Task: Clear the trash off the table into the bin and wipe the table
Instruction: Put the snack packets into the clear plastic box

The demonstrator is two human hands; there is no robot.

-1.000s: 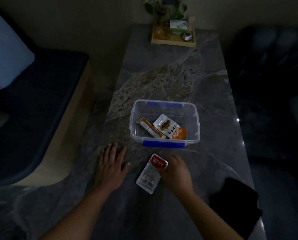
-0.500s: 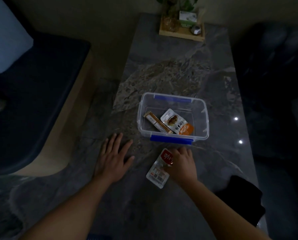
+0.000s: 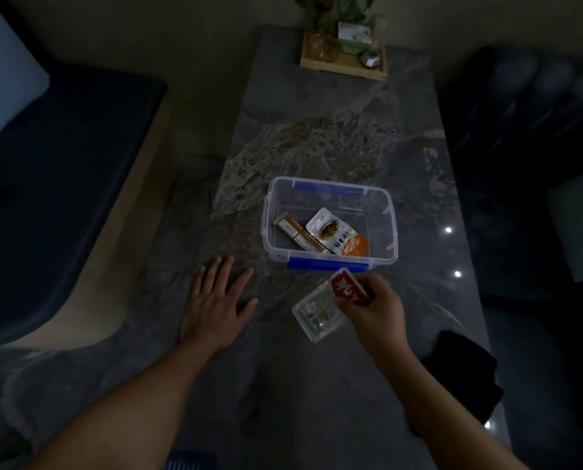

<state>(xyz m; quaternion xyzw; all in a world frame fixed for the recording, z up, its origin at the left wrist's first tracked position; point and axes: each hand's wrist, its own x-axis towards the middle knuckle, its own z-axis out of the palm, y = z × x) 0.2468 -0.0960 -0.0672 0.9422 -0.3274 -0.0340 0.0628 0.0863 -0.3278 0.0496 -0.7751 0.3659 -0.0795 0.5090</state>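
Note:
A clear plastic bin (image 3: 390, 212) with blue clips stands in the middle of the grey marble table (image 3: 317, 137). Inside it lie a brown stick packet (image 3: 298, 236) and a white-and-orange snack pouch (image 3: 337, 233). My right hand (image 3: 373, 308) grips a red-and-clear wrapper (image 3: 320, 312) by its red end, lifted just in front of the bin's near edge. My left hand (image 3: 215, 301) rests flat on the table with fingers spread, left of the bin, holding nothing. A black cloth (image 3: 463, 371) lies at the table's right edge, near my right forearm.
A wooden tray (image 3: 342, 67) with a plant, a small box and small items sits at the table's far end. A dark blue bench (image 3: 56, 184) runs along the left. A dark sofa (image 3: 527, 106) stands on the right.
My right hand closed on the wrapper's red end and raised it off the table toward the bin. The left hand stayed flat in place. The view shifted slightly.

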